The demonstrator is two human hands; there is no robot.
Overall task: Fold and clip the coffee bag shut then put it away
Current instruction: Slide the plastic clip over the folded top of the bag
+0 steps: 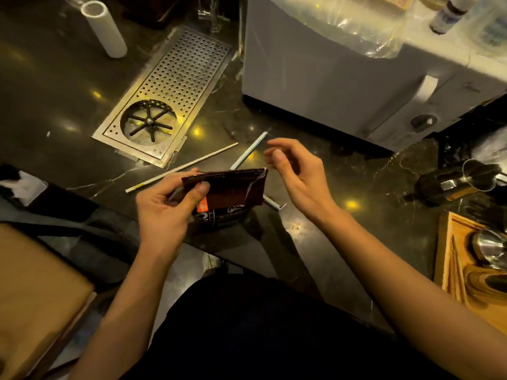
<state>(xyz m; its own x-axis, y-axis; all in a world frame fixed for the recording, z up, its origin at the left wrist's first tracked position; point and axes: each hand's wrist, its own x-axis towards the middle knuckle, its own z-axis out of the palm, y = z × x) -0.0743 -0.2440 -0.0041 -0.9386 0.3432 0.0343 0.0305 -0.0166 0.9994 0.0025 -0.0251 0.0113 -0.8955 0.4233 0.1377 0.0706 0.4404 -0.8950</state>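
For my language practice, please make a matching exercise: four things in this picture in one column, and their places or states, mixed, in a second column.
Things:
1. coffee bag
2. left hand
3. right hand
4. perforated drain tray

Places or states:
A. set into the dark counter, far left of the white machine
B. open, fingers curled, beside the bag's right corner, holding nothing
C. top folded over, held above the counter edge
D. pinches the bag's left end

Pairs: 1-C, 2-D, 3-B, 4-A
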